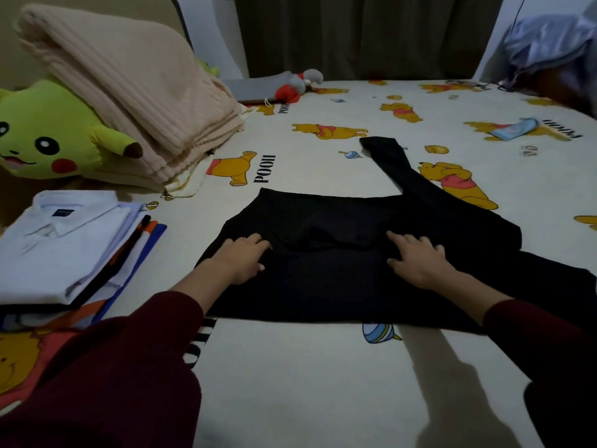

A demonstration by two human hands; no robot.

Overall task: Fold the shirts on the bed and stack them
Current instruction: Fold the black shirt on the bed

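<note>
Head view: black shirt (339,253) lies spread flat mid-bed on the Pooh-print sheet (323,383), one long sleeve (403,166) angled away up-right, other side trailing off to the right edge. L hand (242,257) rests flat on the shirt's left part, fingers straight & close together, pressing cloth. R hand (416,257) rests on the shirt right of centre, fingers spread apart, lightly bent, tips on fabric; neither pinches anything. Both arms in dark red sleeves (129,367).

Around: stack of folded shirts (64,247) just left of the black shirt, white collared one on top, orange/blue edges showing under it. Behind the stack: green plush toy (42,137) w/ beige folded blanket (129,92) leaning over it. Far end: grey-red plush (297,85), grey flat item beside it. Small blue item (513,127) far right on the sheet. Pale blue cloth heap (555,43) top-right corner. Dark curtain (355,33) at back.
</note>
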